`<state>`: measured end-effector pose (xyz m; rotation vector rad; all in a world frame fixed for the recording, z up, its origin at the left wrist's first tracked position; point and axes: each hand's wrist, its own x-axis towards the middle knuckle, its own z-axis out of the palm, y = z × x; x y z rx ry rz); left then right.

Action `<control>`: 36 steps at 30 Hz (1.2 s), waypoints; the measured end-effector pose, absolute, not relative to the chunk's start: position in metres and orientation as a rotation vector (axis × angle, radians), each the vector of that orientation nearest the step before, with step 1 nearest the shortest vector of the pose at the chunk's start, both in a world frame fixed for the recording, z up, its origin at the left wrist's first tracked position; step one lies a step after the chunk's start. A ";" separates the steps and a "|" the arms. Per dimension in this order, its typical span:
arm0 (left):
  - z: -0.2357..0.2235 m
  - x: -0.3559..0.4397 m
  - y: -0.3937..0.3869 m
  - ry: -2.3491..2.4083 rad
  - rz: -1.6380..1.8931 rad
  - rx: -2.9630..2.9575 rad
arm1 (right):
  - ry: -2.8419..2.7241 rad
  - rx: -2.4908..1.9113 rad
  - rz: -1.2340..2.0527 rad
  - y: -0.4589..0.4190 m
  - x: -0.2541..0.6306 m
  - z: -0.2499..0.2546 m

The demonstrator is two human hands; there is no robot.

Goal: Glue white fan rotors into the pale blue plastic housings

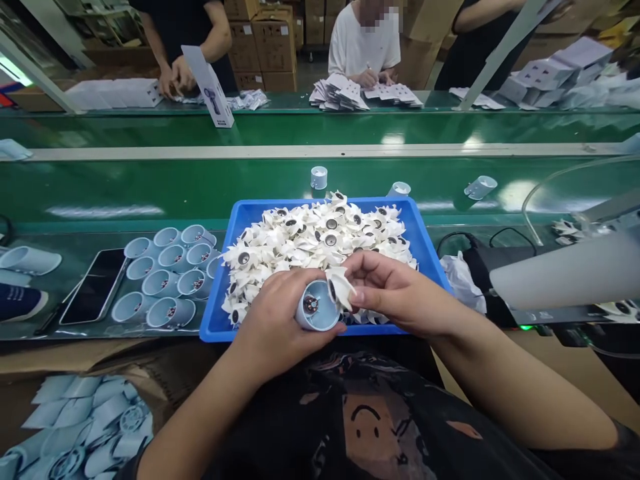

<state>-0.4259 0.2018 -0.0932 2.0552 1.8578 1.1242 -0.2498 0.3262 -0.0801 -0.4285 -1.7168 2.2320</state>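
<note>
My left hand (280, 313) is wrapped round a light-blue plastic cylinder housing (327, 319), its open end turned up toward me. Inside the housing a small motor part with coppery bits shows. Between the thumb and fingers of my right hand (385, 287) is a white fan impeller (340, 288), held at the right rim of the housing. Both hands are over the near side of a blue tray (213, 323) heaped with white impellers (300, 240), several showing dark round hubs.
Several blue housings (163, 283) stand left of the tray, beside a phone (95, 287). More lie in a box (170, 373) at lower left. A few sit on the green conveyor (200, 187). A machine with a white cylinder (565, 270) stands right. Across the line, people handle white boxes (117, 93).
</note>
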 end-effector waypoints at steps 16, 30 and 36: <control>-0.095 -0.418 0.200 2.058 1.225 2.331 | -2.419 -0.343 0.899 0.313 -0.269 -0.067; -0.096 -0.435 0.193 2.213 1.267 2.109 | -2.410 -0.193 1.013 0.305 -0.266 -0.061; -0.097 -0.448 0.197 2.013 1.271 2.166 | -2.549 -0.205 0.627 0.310 -0.238 -0.066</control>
